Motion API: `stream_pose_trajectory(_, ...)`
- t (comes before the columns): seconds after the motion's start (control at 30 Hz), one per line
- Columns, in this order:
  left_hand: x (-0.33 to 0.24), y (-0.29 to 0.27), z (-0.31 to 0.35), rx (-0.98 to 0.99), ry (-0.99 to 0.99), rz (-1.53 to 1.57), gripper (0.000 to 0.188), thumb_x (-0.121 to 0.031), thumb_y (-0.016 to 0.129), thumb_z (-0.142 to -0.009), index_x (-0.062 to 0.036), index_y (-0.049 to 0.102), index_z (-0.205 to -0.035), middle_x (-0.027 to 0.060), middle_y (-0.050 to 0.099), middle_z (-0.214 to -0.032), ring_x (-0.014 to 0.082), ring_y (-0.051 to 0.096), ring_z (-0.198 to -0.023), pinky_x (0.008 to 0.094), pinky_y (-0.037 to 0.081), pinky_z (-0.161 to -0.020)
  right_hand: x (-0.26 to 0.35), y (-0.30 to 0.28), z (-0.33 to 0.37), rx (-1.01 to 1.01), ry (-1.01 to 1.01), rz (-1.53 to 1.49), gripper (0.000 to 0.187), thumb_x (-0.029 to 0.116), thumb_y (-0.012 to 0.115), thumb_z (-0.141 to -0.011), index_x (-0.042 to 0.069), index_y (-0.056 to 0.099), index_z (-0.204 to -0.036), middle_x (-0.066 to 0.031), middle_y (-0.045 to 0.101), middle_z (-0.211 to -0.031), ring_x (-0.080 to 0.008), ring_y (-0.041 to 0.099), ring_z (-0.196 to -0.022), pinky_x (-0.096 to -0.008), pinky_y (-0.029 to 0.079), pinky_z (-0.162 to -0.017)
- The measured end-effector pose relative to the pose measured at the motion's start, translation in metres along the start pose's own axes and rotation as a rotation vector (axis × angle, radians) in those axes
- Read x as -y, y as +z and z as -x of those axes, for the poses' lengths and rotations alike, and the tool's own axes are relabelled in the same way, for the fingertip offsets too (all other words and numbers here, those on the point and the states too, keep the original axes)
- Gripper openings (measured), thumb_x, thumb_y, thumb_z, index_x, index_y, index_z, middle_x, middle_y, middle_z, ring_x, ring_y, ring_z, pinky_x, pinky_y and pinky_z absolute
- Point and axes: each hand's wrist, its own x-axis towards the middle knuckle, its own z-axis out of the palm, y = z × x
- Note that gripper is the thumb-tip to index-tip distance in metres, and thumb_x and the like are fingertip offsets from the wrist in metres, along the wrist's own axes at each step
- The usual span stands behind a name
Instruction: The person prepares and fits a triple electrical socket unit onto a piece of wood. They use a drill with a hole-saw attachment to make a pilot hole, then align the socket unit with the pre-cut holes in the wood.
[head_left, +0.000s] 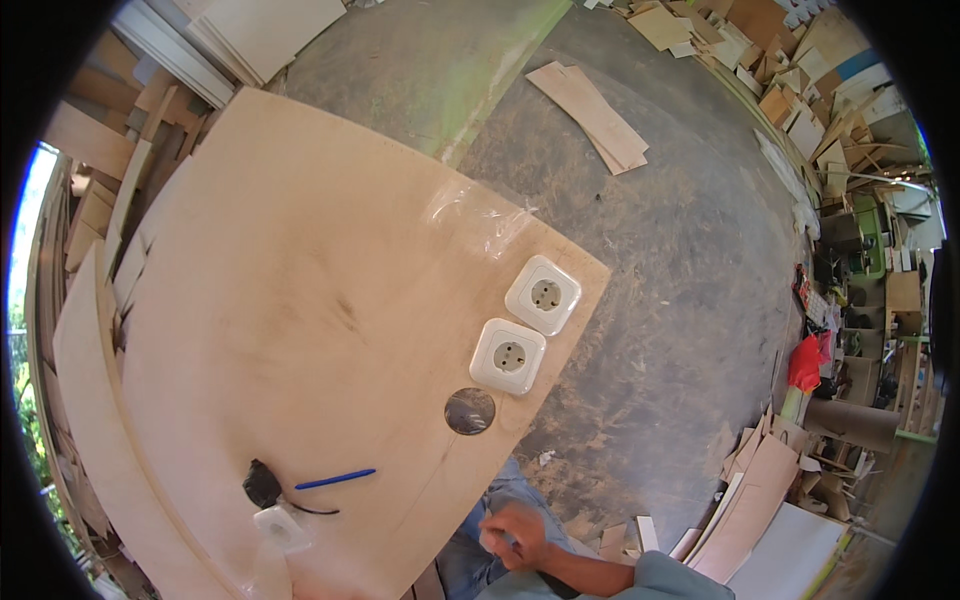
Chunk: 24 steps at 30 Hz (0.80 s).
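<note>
My right hand (515, 535) is over my lap, just off the near edge of a large plywood board (300, 250). Its fingers are curled in; whatever they may hold is hidden. Two white wall sockets (543, 294) sit side by side along the board's right edge. Right below them is a round cut-out hole (470, 411) through the wood. Toward the board's near left lie a blue pen (336, 479), a black tape measure (262, 484) and a small white piece in clear plastic (283, 529). My left hand is out of the picture.
Clear plastic film (480, 215) lies on the board near the sockets. Thin wood strips (590, 115) rest on the grey floor (670, 270) beyond. Wood offcuts (780, 90) are piled along the right, with more boards (255, 35) leaning at the far left.
</note>
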Motion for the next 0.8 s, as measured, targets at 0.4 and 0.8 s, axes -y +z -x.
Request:
stream_pose_trajectory(0.4,0.042,-0.057,0.03,0.054,-0.115,0.15,0.016,-0.011,0.069,-0.085,0.0032,0.067,-0.092,0.02,0.069,-0.097,0.0354,0.069,-0.084,0.0486,0.056,-0.068,0.016,-0.089,-0.194,-0.231,-0.282,0.77,0.075,0.03,0.077,-0.081,0.001,0.052,-0.145,-0.0162,0.056,-0.142,-0.0385,0.05,-0.127,-0.0505,0.04,-0.104)
stream_pose_trajectory(0.8,0.146,-0.041,0.097,0.002,-0.368,0.352,0.015,-0.009,0.067,-0.087,0.0035,0.065,-0.095,0.02,0.068,-0.099,0.0348,0.069,-0.083,0.0482,0.056,-0.065,-0.003,-0.09,-0.197,-0.243,-0.31,0.719,0.073,0.038,0.079,-0.08,0.003,0.056,-0.139,-0.0152,0.056,-0.134,-0.0366,0.051,-0.12,-0.0517,0.037,-0.106)
